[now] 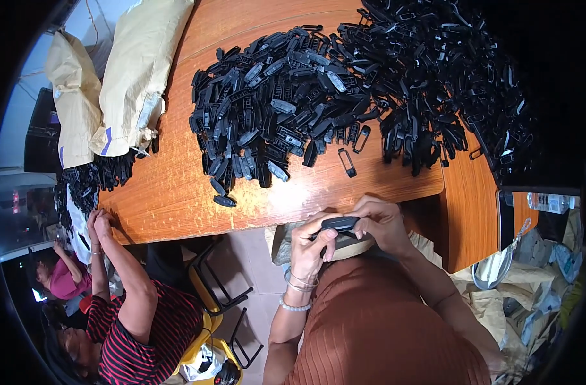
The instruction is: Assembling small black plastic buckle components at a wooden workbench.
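Between my hands, just off the table's near edge, is a small oblong black plastic piece (339, 222) with rounded ends. My left hand (309, 242) pinches its left end, the thumb below and the fingers behind. At the other end, the bent fingers of my right hand (381, 223) close on the piece. Whether it is one part or two joined together, I cannot make out. Beyond my hands, a large heap of similar black plastic pieces (267, 109) lies on the wooden table (152, 199). One thin open black frame (347, 162) rests apart from the heap.
Another pile, of thin black frames (434, 70), spreads over the table's far right. Tan paper sacks (139, 70) stand at the far left. A co-worker in a striped shirt (152, 327) sits to my left, hands at the table edge. More sacks (498, 314) lie at the lower right.
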